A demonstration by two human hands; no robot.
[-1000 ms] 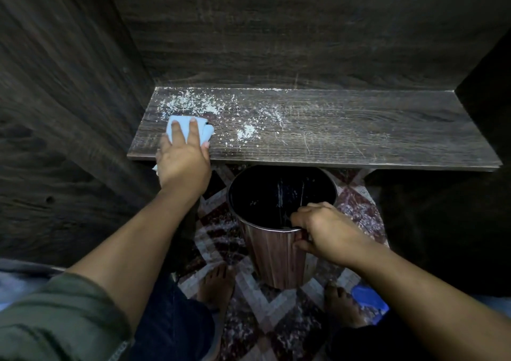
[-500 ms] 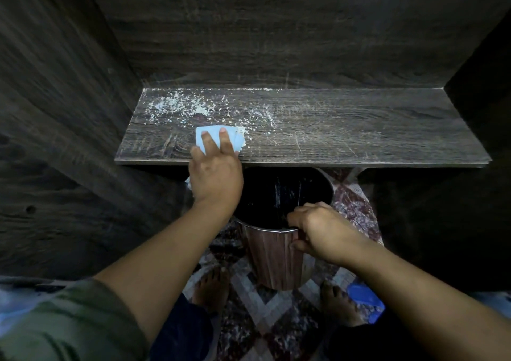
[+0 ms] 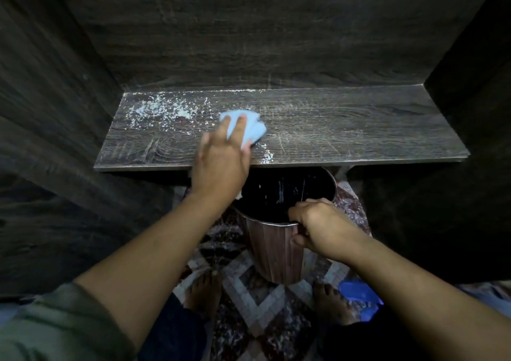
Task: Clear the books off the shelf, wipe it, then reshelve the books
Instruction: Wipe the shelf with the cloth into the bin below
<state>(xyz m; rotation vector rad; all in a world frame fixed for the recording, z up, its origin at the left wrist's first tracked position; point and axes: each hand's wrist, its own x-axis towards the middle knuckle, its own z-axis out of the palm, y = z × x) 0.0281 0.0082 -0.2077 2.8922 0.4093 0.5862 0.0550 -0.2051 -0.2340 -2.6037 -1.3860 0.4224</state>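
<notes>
While left hand (image 3: 221, 164) presses blue cloth (image 3: 254, 131) with straight fingers on shelf (image 3: 359, 128), beside white dust (image 3: 160, 112) at its left, right hand (image 3: 318, 228) grips bin (image 3: 276, 255) rim below shelf edge.

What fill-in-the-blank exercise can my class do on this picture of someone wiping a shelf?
1. The left hand presses a light ____ cloth flat on the shelf.
2. Most of the white crumbs lie on the shelf's ____ half.
3. The right hand grips the bin by its top ____.

Missing words: blue; left; rim.
</notes>
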